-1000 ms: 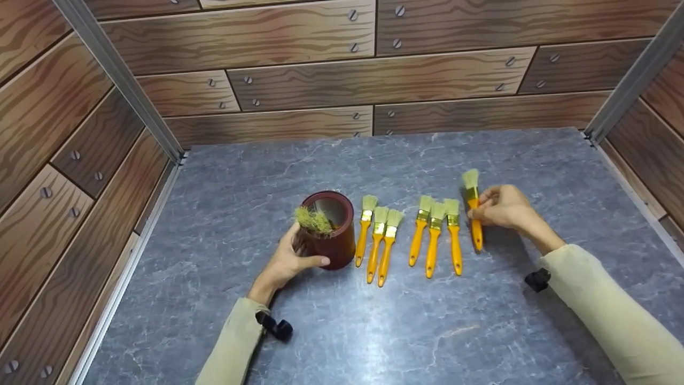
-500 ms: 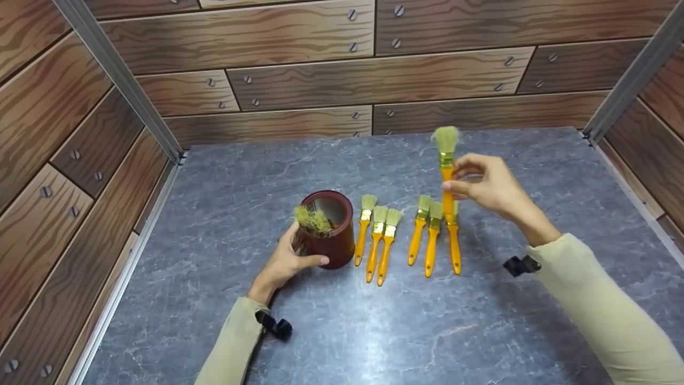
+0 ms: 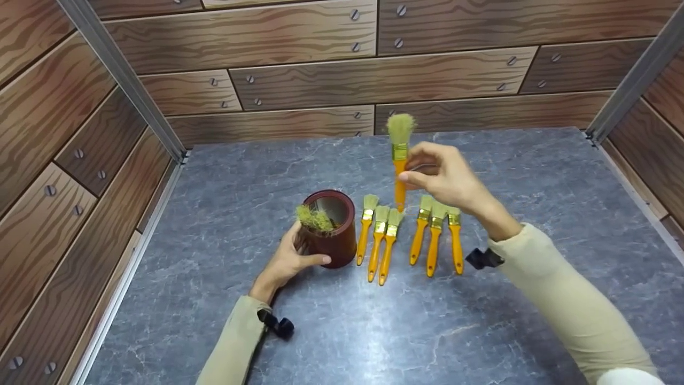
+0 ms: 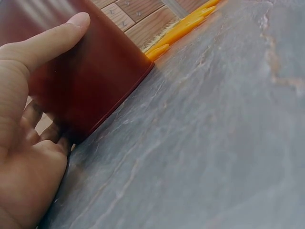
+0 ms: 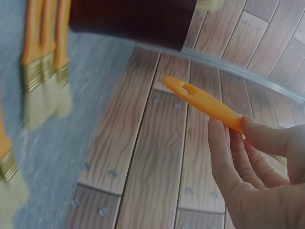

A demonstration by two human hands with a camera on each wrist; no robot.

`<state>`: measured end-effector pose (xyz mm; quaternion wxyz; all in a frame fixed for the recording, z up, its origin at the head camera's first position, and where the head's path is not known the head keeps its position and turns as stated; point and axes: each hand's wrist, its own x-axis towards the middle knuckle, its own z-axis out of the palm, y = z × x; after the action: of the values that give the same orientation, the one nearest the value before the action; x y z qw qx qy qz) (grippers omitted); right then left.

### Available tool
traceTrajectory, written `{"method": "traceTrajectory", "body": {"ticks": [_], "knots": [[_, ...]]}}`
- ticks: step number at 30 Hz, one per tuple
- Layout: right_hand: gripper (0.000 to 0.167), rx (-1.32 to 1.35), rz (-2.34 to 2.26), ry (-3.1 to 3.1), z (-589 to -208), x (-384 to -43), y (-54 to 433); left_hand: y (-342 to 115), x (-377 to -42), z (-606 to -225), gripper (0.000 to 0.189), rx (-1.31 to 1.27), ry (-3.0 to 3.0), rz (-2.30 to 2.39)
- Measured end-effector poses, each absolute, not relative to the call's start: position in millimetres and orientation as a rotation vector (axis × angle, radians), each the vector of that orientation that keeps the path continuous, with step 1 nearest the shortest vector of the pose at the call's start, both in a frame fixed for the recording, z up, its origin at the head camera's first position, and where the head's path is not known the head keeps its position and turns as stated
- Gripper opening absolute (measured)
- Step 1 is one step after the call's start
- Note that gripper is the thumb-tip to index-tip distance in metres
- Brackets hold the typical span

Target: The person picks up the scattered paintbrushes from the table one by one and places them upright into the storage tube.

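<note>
My left hand (image 3: pixel 286 260) grips a dark red cylindrical cup (image 3: pixel 337 247) from its left side, thumb across the front, as the left wrist view also shows. Pale bristles of a brush (image 3: pixel 315 218) stick out over the cup's left rim. Between thumb and fingers, my right hand (image 3: pixel 446 174) pinches a paintbrush (image 3: pixel 400 160) by its orange handle, bristles up, raised above the table. In the right wrist view the handle's holed end (image 5: pixel 190 93) points toward the cup. Beneath it lie three brushes (image 3: pixel 379 240) beside the cup and three more (image 3: pixel 434 235) further right.
The grey marbled tabletop (image 3: pixel 342 331) carries everything. Wood-pattern panels (image 3: pixel 385 85) wall it at the back and on both sides, with metal posts (image 3: pixel 128 85) at the corners.
My right hand has lifted the paintbrush off the right end of the row and carried it leftward, over the other brushes toward the cup. The left hand and cup have stayed put.
</note>
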<state>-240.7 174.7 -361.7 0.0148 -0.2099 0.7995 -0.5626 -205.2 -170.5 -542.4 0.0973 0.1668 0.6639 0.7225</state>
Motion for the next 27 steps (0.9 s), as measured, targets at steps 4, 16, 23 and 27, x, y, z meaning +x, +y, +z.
{"method": "traceTrajectory", "body": {"ticks": [4,16,23,27], "knots": [[0.022,-0.706,-1.773,2.462,-358,-241,157,-171,-206,-543,0.105,0.506,1.975,2.145],[0.021,-0.851,-1.839,2.402,-352,-239,107,-170,-207,-544,0.103,0.507,1.982,2.134],[0.022,-0.917,-1.833,2.376,-357,-243,81,-170,-208,-544,0.102,0.551,1.980,2.140],[0.022,-0.974,-1.797,2.379,-364,-245,69,-170,-208,-544,0.101,0.546,1.976,2.141]]}}
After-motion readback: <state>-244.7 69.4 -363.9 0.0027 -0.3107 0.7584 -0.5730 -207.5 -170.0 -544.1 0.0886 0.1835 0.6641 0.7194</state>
